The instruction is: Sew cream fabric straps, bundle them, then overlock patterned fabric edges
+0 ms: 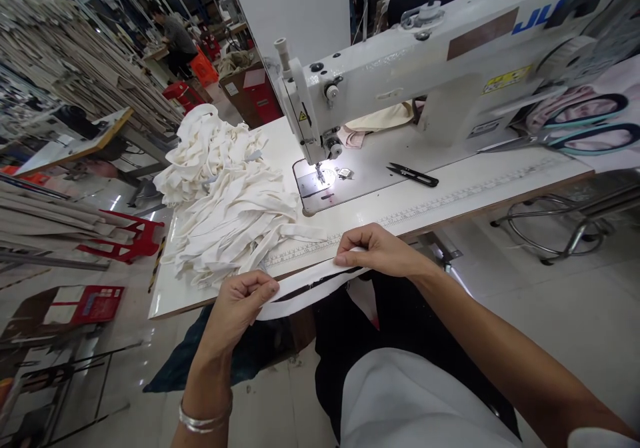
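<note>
A white fabric strip [307, 305], looped into a band, stretches between my hands just in front of the table edge. My left hand [245, 301] pinches its left end between thumb and fingers. At the other end, my right hand [373, 251] grips the band the same way, with the fingers curled. A dark gap shows between the band's upper and lower runs. Beyond my hands, a heap of similar white strips [235, 215] covers the left of the table. The sewing machine's needle area [320, 175] is lit, with no fabric visible under the foot.
The sewing machine [370, 75] spans the back of the white table [295, 258]. Black thread snips [414, 175] lie right of the needle, and large scissors [575, 131] rest farther right. A red stool [123, 235] stands at left, a metal stool base [550, 225] at right.
</note>
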Demonstrator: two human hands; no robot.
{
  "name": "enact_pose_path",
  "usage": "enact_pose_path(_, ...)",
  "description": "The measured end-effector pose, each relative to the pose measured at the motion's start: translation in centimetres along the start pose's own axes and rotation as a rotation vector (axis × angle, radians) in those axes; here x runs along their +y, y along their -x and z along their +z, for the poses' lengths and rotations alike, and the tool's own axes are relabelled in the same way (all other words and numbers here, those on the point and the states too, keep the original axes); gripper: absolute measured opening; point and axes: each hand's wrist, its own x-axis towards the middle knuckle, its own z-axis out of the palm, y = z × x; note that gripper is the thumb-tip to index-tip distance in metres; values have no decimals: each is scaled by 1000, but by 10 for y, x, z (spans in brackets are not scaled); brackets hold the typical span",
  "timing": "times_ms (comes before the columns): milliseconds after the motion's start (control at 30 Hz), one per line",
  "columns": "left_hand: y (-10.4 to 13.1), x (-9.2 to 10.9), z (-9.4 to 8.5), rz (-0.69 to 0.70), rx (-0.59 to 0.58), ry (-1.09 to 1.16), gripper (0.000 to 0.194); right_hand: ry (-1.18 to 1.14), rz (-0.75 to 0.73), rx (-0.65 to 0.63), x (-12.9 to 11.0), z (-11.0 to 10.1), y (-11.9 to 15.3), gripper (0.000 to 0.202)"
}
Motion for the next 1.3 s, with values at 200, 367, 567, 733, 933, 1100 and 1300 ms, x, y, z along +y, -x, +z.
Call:
enact_pose_path(200, 1, 2, -2, -4, -2, -30, 39, 10, 1, 17, -1, -3, 1, 28)
enact_pose_path(367, 13, 6, -9, 293, 16, -623, 31, 362, -109, 37, -11, -11, 16, 23)
enact_pose_path(567, 26, -14, 3, 774, 705, -1205, 14, 1027, -413, 390, 6, -1, 40, 23)
enact_pose_path(733, 24, -14, 34, 514, 917, -394, 31, 811, -323, 780, 27, 18, 45, 33)
enact_pose_path(933, 19, 2, 43, 436, 972, -81, 34, 506, -211, 921, 31, 22, 44, 35)
enact_pose_path(1100, 22, 0, 40, 417, 927, -103, 29, 423, -219, 898, 33, 22, 42, 32)
enact_pose_path(1300, 22, 1, 39, 352, 903, -109, 32, 359, -195, 871, 32, 21, 40, 30)
